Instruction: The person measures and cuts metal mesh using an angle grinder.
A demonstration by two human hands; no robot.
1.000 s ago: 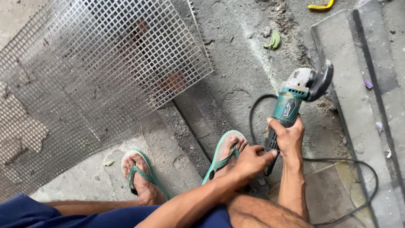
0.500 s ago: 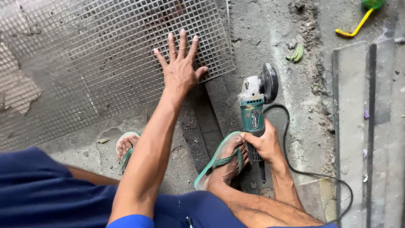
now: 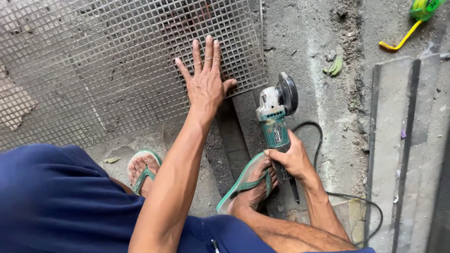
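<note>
Both hands work: left hand [image 3: 206, 84] lies flat, fingers spread, pinning the mesh [image 3: 117, 61], which should stay firmly pressed while the right hand [image 3: 291, 159] grips the grinder [image 3: 275, 112].

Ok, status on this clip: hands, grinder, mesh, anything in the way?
Left hand flat on wire mesh panel, fingers spread. Right hand gripping angle grinder, disc clear of the mesh. Power cord loops behind the right hand; green flip-flop beside the grinder.

Even daylight, sharp, soft shadows.
</note>
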